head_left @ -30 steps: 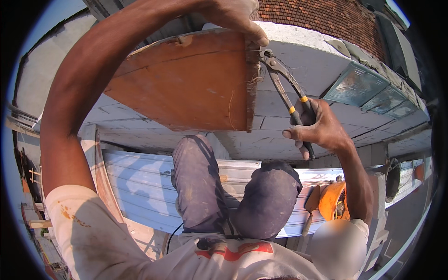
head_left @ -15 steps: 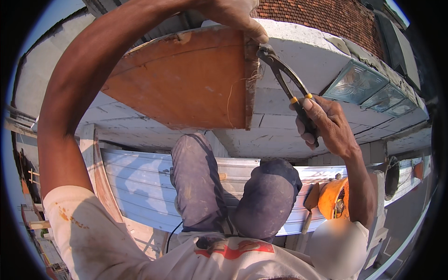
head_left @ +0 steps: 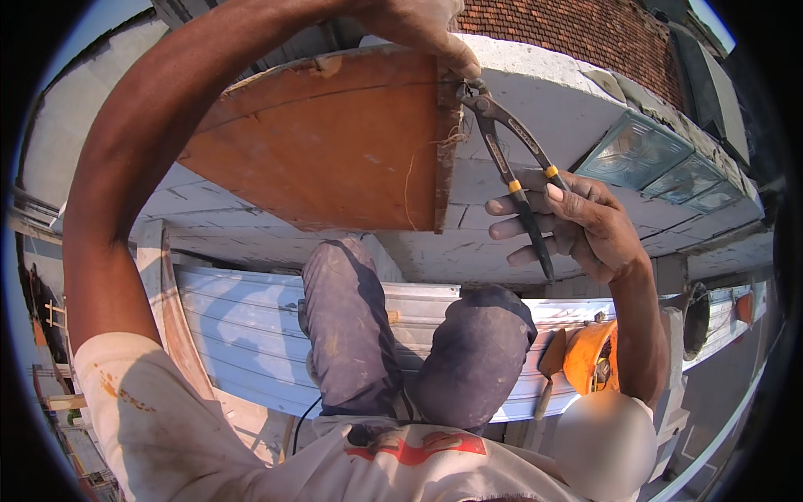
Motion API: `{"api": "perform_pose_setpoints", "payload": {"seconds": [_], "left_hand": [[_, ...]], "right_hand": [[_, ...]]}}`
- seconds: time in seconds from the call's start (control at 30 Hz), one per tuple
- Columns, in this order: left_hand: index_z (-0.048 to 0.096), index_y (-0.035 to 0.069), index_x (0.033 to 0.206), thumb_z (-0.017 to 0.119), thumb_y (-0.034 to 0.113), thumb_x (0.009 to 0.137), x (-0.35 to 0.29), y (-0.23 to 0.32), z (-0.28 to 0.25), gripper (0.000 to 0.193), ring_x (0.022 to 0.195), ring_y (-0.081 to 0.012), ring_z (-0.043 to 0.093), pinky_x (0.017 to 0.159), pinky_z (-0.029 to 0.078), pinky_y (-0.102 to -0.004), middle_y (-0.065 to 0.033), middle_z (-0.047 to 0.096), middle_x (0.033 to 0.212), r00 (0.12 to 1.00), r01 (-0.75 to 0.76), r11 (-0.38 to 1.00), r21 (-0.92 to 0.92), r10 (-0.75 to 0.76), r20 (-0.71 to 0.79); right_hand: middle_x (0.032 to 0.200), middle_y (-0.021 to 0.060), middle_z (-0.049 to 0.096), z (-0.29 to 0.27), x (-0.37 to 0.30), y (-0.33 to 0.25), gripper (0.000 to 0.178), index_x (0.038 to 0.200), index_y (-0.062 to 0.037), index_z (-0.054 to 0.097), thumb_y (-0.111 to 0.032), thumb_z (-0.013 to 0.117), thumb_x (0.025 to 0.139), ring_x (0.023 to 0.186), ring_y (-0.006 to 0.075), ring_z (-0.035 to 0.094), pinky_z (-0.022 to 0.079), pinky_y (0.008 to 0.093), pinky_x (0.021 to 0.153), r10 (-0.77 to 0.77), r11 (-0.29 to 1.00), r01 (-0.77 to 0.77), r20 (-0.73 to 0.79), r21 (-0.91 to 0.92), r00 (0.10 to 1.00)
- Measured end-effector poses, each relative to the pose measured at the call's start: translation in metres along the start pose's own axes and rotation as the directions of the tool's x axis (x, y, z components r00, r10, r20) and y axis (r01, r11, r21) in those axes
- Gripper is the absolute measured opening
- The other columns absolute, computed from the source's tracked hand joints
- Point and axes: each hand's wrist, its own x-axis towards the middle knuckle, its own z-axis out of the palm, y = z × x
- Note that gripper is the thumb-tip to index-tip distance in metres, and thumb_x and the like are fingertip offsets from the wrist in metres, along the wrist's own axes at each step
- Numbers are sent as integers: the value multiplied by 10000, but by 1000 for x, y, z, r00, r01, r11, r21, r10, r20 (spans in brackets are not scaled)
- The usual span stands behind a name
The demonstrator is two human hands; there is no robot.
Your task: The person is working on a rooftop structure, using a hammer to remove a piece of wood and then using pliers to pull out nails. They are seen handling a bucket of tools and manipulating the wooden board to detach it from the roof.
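Observation:
My right hand (head_left: 590,222) holds black tower pincers (head_left: 514,159) with yellow bands on their handles. Its fingers are loosened and spread, with the handles resting between thumb and fingers and standing apart. The jaws are at the upper end of a wooden batten (head_left: 446,167) along the right edge of an orange-brown board (head_left: 335,151). Thin wire (head_left: 456,136) hangs in loose loops from that batten. At the board's top corner is my left hand (head_left: 418,29), bent over with its thumb pointing down beside the jaws; its other fingers are mostly hidden.
A white block wall (head_left: 535,96) with glass blocks (head_left: 648,155) runs behind the board. Below, corrugated metal sheets (head_left: 242,326) lie around my knees. A trowel (head_left: 549,368) lies beside an orange bucket (head_left: 585,356) at the right. Roof tiles (head_left: 569,38) show beyond the wall.
The fingers of my right hand have loosened from around the handles and spread out. The pincers' handles have opened wider. My left hand stays at the board's corner.

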Motion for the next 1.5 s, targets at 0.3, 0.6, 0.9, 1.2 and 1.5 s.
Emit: {"api": "perform_pose_setpoints", "payload": {"seconds": [0.3,0.6,0.9,1.2,1.5], "left_hand": [[634,96,1366,532,668,953,8,-3,1,713,1194,-377,645,1041,469,-508,-199,678,1328,1000,-15,1000,-9,15,-3],[646,91,1354,533,684,942,4,-3,-2,730,1203,-377,643,1046,463,-516,-200,679,1326,1000,-9,1000,-9,9,0],[659,86,1341,535,700,932,8,-3,0,748,1212,-376,640,1051,456,-524,-201,681,1324,1000,-22,1000,-9,22,-9],[671,81,1329,537,717,922,10,-5,4,766,1220,-375,637,1056,450,-531,-202,682,1322,1000,-26,1000,-5,26,-17],[683,77,1316,538,733,912,8,-4,7,785,1229,-375,634,1061,443,-539,-204,684,1321,999,-25,1000,-7,25,-25]], "right_hand": [[1021,246,726,1,-4,-43,469,1268,77,563,-349,556,1074,816,295,755,632,405,603,161,982,-160,1,-104,987],[752,75,645,2,9,10,419,1075,-38,569,-456,588,1053,569,153,638,547,313,482,32,945,-51,-62,-323,998],[702,54,622,8,38,71,298,1034,-46,532,-264,732,990,545,150,636,534,306,453,-282,902,253,-34,-351,959],[667,118,657,11,11,11,430,1084,21,560,-174,810,794,559,201,676,554,358,558,-190,528,-96,-228,-844,955],[1102,197,599,13,-15,-4,513,1376,-7,507,-165,725,940,1023,304,629,542,420,757,-631,-568,-198,269,-799,728]]}}
